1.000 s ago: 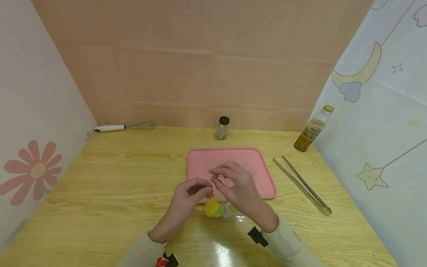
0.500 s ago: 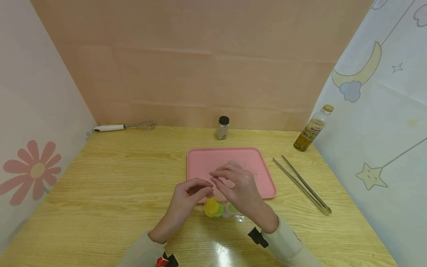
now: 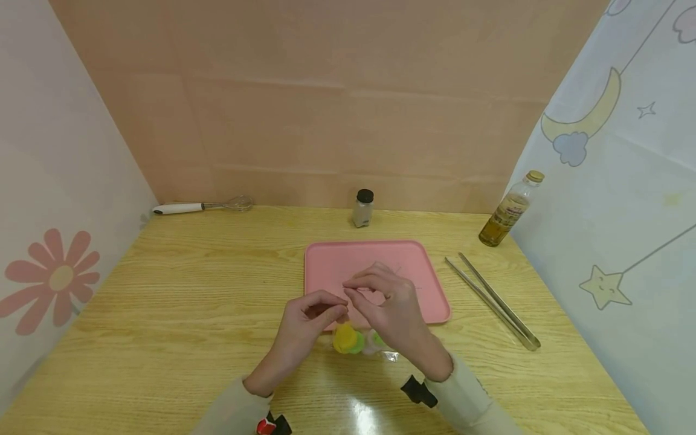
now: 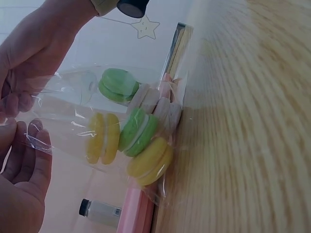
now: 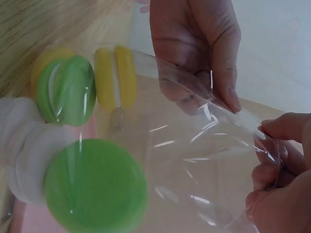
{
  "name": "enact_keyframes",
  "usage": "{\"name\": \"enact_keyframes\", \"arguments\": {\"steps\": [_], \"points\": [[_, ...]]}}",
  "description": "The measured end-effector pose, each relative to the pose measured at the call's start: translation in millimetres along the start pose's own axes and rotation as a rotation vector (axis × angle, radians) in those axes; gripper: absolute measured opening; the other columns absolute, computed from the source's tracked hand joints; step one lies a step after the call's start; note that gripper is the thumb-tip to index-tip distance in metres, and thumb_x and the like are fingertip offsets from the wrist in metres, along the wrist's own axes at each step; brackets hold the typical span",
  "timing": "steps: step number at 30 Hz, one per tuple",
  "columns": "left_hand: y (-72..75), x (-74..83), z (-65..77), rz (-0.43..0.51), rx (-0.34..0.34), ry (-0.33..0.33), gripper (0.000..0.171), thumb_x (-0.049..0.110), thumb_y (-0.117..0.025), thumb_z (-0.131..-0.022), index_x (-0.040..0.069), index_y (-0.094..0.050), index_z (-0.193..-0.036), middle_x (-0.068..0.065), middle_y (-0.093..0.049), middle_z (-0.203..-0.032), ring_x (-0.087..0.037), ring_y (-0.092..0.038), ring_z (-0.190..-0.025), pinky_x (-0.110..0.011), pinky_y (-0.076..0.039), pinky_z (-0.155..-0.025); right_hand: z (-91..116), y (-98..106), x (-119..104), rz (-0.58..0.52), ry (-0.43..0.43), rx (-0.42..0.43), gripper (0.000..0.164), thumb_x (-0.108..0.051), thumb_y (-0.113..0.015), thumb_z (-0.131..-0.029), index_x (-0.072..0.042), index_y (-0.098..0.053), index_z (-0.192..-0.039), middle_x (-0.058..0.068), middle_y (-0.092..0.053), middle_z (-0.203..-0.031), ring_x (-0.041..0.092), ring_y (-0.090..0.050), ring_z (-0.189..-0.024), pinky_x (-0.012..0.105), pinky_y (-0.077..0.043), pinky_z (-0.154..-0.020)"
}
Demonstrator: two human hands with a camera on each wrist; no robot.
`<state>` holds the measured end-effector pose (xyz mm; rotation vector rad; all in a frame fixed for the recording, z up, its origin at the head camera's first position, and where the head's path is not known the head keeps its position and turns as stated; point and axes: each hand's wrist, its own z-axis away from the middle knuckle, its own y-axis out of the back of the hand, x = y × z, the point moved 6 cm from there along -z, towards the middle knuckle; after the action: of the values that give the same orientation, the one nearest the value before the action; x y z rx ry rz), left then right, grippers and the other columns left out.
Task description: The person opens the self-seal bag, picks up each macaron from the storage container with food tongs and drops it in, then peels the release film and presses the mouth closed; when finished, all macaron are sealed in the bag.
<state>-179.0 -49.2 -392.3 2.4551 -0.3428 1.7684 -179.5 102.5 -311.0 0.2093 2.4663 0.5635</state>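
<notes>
Between my hands hangs a clear plastic bag [image 4: 63,109], upright, its top edge pinched from both sides. Inside it are several macarons: a yellow macaron [image 4: 103,138], a green macaron [image 5: 97,187], and pale whitish macarons [image 4: 167,114]. My left hand [image 3: 307,320] pinches one side of the bag's top between thumb and fingers. On the other side, my right hand [image 3: 393,305] pinches the bag's edge, also seen close to the left fingers in the right wrist view. The film is hard to make out from the head camera.
A pink tray [image 3: 326,257] lies just beyond the bag. Metal tongs [image 3: 492,302] rest to its right. Behind stand a black-capped jar [image 3: 363,211] and an oil bottle [image 3: 505,211]. A whisk [image 3: 203,207] lies at the back left of the wooden table [image 3: 190,290].
Both hands stay almost in place on the bag. The right hand's index fingertip has come slightly closer to its thumb.
</notes>
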Motion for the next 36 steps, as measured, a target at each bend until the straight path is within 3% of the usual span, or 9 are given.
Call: {"name": "enact_keyframes", "arguments": {"steps": [9, 18, 24, 36], "points": [[-0.9, -0.4, 0.4, 0.000, 0.000, -0.040, 0.008, 0.005, -0.069, -0.096, 0.000, -0.073, -0.101, -0.013, -0.072, -0.090, -0.022, -0.070, -0.082, -0.043, -0.059, -0.075, 2.2, -0.9, 0.9, -0.064, -0.052, 0.064, 0.013, 0.007, -0.077, -0.085, -0.006, -0.077, -0.088, 0.002, -0.073, -0.085, 0.015, -0.057, -0.074, 0.025, -0.045, -0.064], [-1.8, 2.6, 0.4, -0.013, 0.000, -0.044, 0.009, 0.005, -0.069, -0.096, 0.000, -0.073, -0.102, -0.012, -0.072, -0.090, -0.021, -0.070, -0.082, -0.040, -0.059, -0.074, 6.4, -2.7, 3.9, -0.173, -0.127, 0.127, 0.017, 0.015, -0.073, -0.083, -0.002, -0.076, -0.088, 0.006, -0.071, -0.086, 0.017, -0.056, -0.074, 0.022, -0.046, -0.068], [-2.4, 4.1, 0.2, -0.011, -0.004, -0.049, 0.011, 0.005, -0.069, -0.096, -0.004, -0.072, -0.102, -0.012, -0.071, -0.090, -0.021, -0.069, -0.082, -0.041, -0.059, -0.074, 6.0, -3.9, 2.9, -0.224, -0.156, 0.150, 0.013, 0.010, -0.072, -0.088, -0.002, -0.075, -0.090, 0.008, -0.070, -0.085, 0.018, -0.054, -0.074, 0.022, -0.045, -0.068], [-2.7, 2.4, 0.7, 0.001, -0.001, -0.049, 0.008, 0.006, -0.069, -0.096, 0.003, -0.074, -0.102, -0.016, -0.071, -0.091, -0.022, -0.070, -0.082, -0.040, -0.059, -0.072, 5.5, -3.2, 1.9, -0.260, -0.185, 0.238, 0.010, 0.009, -0.068, -0.092, 0.000, -0.074, -0.092, 0.013, -0.069, -0.087, 0.020, -0.051, -0.076, 0.026, -0.043, -0.069]]}}
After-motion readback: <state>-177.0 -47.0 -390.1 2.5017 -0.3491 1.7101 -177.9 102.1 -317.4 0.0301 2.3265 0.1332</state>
